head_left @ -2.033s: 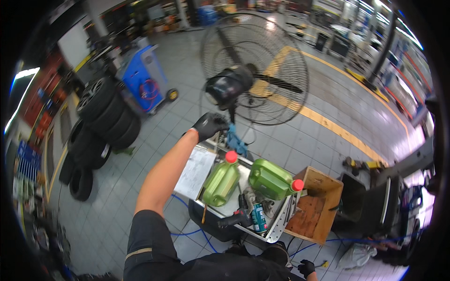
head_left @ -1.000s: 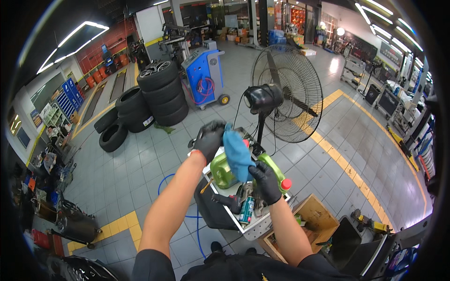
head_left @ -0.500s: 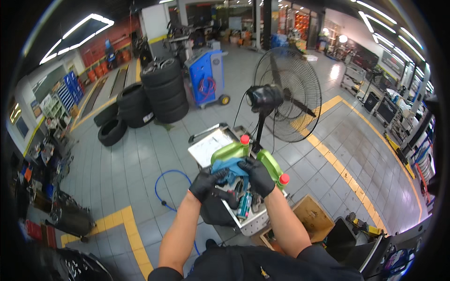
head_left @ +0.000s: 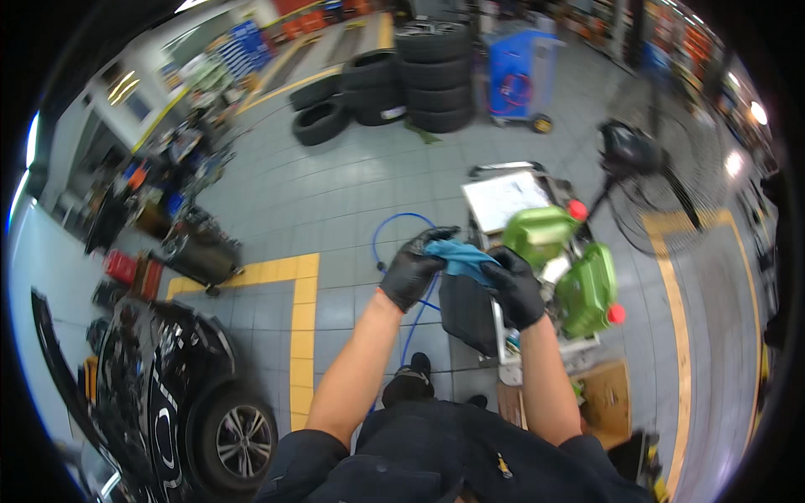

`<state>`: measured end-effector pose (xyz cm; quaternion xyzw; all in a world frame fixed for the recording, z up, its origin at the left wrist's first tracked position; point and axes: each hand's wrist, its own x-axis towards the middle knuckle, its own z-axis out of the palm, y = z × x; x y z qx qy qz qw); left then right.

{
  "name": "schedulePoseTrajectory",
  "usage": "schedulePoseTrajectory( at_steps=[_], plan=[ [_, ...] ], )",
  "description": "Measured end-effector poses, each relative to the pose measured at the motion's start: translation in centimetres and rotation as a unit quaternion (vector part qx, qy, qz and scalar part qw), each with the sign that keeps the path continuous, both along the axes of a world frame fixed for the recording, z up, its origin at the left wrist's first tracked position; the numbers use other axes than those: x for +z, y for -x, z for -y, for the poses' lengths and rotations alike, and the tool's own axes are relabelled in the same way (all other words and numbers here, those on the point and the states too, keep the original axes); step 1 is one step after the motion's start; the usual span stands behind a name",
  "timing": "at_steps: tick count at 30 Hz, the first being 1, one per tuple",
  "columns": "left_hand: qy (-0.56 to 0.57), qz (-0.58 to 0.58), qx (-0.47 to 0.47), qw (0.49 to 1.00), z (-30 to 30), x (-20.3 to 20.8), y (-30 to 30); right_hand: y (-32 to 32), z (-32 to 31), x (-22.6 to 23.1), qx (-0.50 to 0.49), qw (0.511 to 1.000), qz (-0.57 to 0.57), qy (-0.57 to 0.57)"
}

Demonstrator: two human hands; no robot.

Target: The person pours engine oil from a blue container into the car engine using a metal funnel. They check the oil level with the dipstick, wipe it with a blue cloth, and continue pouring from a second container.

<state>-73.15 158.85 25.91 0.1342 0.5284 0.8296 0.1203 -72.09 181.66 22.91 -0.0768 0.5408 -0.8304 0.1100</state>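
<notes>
Soft crumpled blue cloth (head_left: 463, 258) is at frame centre, stretched btwn 2 hands: L hand (head_left: 411, 272) in a thin black glove grasps 1 end, R hand (head_left: 516, 289) in a matching glove grasps the other. Both grips look closed on fabric, thumbs pinching; pinch force can't tell.

Risks, my guess: if 1 hand slips, cloth could drop to the floor & pick up grit, b/c thin fabric gives little to hold. Pulled too hard, it might tear. R hand overlaps the cart in view, so a wide swing could knock the nearer translucent green plastic jug w/ round red cap (head_left: 534, 236) or the 2nd green plastic jug w/ red cap (head_left: 583, 289). Thin glossy blue hose (head_left: 402, 215) loops on the floor left of centre & runs down close to 1 black shoe (head_left: 421, 363): poss. trip if a foot catches it.

Materials: jugs are smooth, boxy, w/ moulded handles. Pale metal cart (head_left: 549, 360) has hard straight edges; rounded dull-black case (head_left: 466, 308) sits at its left side. Open plywood box (head_left: 608, 402), lower right, looks flat-sided & rough. Floor tiles (head_left: 352, 193) are grey, square, slightly shiny.
</notes>
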Motion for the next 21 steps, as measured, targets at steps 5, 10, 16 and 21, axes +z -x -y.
schedulePoseTrajectory(
  at_steps=[5, 10, 16, 21],
  plan=[
    [0.014, 0.059, 0.065, 0.996, 7.7, -4.2, 0.4, 3.3, 9.0, -1.4, 0.066, 0.994, 0.014, -0.09],
    [-0.019, 0.166, 0.08, 0.983, 19.5, -7.9, 0.6, 6.9, 21.5, -2.1, 0.127, 0.985, -0.009, -0.119],
    [-0.135, 0.153, 0.046, 0.978, 34.8, -9.3, 1.0, 11.9, 37.3, -2.0, 0.292, 0.924, -0.025, -0.247],
    [0.001, 0.15, 0.205, 0.967, 44.3, -9.4, 0.3, 12.6, 48.5, 0.0, 0.329, 0.916, -0.094, -0.211]
  ],
)
